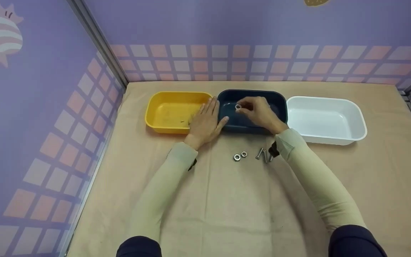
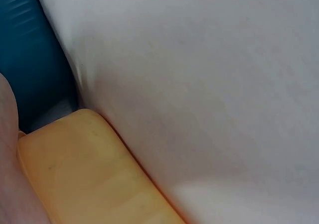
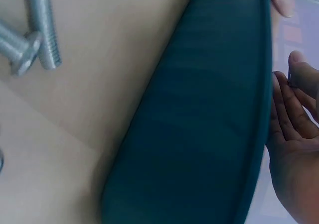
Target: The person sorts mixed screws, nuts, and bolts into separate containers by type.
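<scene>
My right hand [image 1: 259,111] is over the dark blue bin [image 1: 223,129], pinching a small metal nut [image 1: 238,106] between thumb and fingers. Its fingertips also show past the blue bin's rim in the right wrist view. My left hand [image 1: 205,123], fingers straight, rests at the right rim of the yellow bin [image 1: 162,130], its thumb reaching to the blue bin. On the cloth in front lie two hex nuts [image 1: 237,157] and, to their right, a few bolts [image 1: 265,156], one partly hidden by the right wrist. Threads show on a bolt [image 3: 47,30] in the right wrist view.
A white bin [image 1: 334,139] stands right of the blue one, so the three bins form a row. Tiny dark bits [image 1: 182,121], too small to identify, lie in the yellow bin. Patterned panels [image 1: 227,28] rise behind and on the left of the cloth-covered table [image 1: 237,214].
</scene>
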Action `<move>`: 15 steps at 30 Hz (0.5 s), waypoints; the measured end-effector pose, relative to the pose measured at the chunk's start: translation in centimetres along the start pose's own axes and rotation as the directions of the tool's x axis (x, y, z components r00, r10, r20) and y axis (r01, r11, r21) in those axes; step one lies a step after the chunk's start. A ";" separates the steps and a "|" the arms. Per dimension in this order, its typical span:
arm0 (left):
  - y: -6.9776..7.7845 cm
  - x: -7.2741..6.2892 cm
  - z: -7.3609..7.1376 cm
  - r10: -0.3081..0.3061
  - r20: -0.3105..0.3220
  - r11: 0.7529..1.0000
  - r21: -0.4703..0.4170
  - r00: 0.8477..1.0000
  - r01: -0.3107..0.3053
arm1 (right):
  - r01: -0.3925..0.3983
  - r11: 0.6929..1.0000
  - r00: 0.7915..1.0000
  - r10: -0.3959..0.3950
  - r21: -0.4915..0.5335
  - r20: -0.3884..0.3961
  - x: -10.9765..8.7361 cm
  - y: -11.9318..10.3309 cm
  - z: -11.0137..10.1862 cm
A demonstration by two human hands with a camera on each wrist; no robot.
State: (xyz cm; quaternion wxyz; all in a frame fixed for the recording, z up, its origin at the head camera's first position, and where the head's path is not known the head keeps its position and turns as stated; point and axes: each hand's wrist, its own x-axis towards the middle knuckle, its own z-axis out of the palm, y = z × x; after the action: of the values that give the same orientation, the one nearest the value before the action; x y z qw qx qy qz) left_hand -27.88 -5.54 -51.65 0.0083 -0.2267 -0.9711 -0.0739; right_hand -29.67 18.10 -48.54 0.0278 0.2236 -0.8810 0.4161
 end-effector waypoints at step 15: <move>0.0 0.0 0.0 -0.002 -0.004 1.000 -0.015 1.000 0.002 | -0.034 0.999 0.998 0.034 -0.009 -0.055 1.3 0.1 0.4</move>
State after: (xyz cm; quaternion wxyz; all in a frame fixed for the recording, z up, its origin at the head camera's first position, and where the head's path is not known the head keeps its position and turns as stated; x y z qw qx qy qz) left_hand -27.87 -5.58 -51.66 0.0087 -0.2254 -0.9708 -0.0818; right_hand -30.85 17.38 -48.56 0.0461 0.1969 -0.8856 0.4181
